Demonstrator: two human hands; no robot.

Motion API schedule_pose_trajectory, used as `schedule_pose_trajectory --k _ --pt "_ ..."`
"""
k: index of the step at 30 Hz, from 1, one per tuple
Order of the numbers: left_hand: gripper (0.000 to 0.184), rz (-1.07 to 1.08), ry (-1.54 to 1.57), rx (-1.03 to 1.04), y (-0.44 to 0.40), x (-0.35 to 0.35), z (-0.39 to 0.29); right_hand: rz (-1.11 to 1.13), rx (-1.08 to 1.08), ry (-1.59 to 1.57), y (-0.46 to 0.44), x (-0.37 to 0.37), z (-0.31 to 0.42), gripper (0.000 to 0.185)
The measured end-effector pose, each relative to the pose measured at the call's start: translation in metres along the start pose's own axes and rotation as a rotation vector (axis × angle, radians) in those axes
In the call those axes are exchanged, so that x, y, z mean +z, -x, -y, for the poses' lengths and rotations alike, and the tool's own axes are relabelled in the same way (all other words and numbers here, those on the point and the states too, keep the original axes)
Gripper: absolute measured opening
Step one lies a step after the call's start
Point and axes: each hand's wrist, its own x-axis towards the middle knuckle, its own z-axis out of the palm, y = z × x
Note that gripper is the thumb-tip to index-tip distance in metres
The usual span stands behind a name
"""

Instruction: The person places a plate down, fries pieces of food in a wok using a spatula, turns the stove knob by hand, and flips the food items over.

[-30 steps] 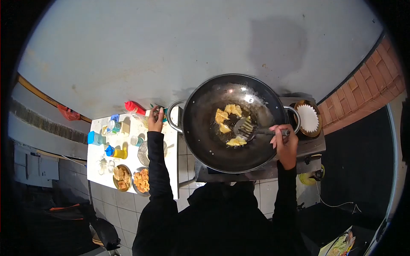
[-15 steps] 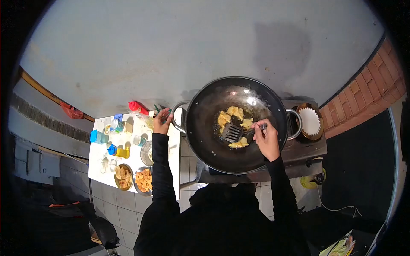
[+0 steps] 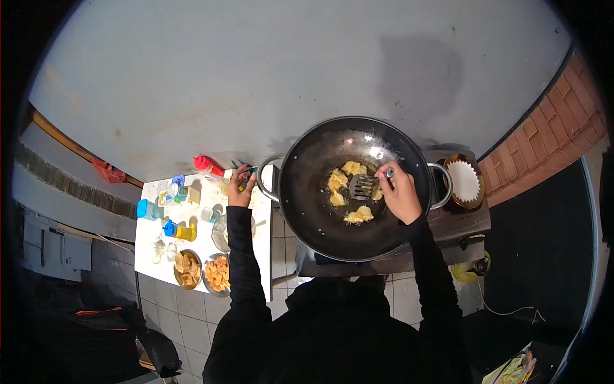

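A large dark wok (image 3: pixel 307 217) with two loop handles holds several yellow, battered-looking pieces of food (image 3: pixel 358 215) in shiny oil. My right hand (image 3: pixel 399 195) is closed round the handle of a slotted spatula (image 3: pixel 363 187), whose dark blade lies among the pieces in the wok. My left hand (image 3: pixel 240 190) is just beside the wok's left handle (image 3: pixel 265 177), fingers apart. Small green and yellow bits show at its fingers; I cannot tell whether they belong to something behind it. Whether the thumb touches the handle is unclear.
On the white table (image 3: pixel 153 256) at left stand a red-capped bottle (image 3: pixel 208 165), a yellow bottle (image 3: pixel 181 230), jars, and two bowls of food pieces (image 3: pixel 217 274). A pot lined with white paper (image 3: pixel 463 182) sits right of the wok. A wall rises behind.
My right hand has shifted the spatula blade up and to the right within the wok. Another yellow piece now shows at lower left of the blade. My left hand stays near the handle.
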Motion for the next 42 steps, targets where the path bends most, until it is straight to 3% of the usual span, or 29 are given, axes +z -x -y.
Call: schedule_pose_trajectory --k 3,9,11,17,21,24,34,40,42 --pt "0.048 -0.03 0.01 -0.023 0.006 0.0 -0.008 -0.034 -0.106 -0.072 -0.005 0.007 -0.001 0.007" --pt "0.051 0.004 0.115 -0.06 0.013 0.0 -0.009 0.007 0.083 -0.085 -0.021 0.025 -0.033 0.006" --pt "0.05 0.01 0.091 -0.058 0.015 0.001 -0.007 0.045 0.163 -0.3 -0.026 0.03 -0.038 0.006" --pt "0.05 0.03 0.108 -0.061 0.017 0.004 -0.001 0.144 0.154 -0.312 -0.036 0.036 -0.034 0.007" --pt "0.048 0.055 0.117 -0.05 0.016 0.004 -0.003 0.049 0.263 -0.391 -0.044 0.038 -0.033 0.006" --pt "0.047 0.073 0.113 -0.066 0.016 0.004 -0.007 0.159 0.208 -0.404 -0.041 0.037 -0.031 0.006" --pt "0.041 0.059 0.106 -0.057 0.016 0.002 -0.015 0.145 0.279 -0.426 -0.038 0.027 -0.019 0.006" --pt "0.04 0.076 0.113 -0.044 0.013 0.001 -0.01 0.067 0.239 -0.475 -0.042 0.014 0.003 0.008" --pt "0.04 0.07 0.108 -0.034 0.013 0.001 -0.011 0.062 0.122 -0.424 -0.042 0.012 0.01 0.007"
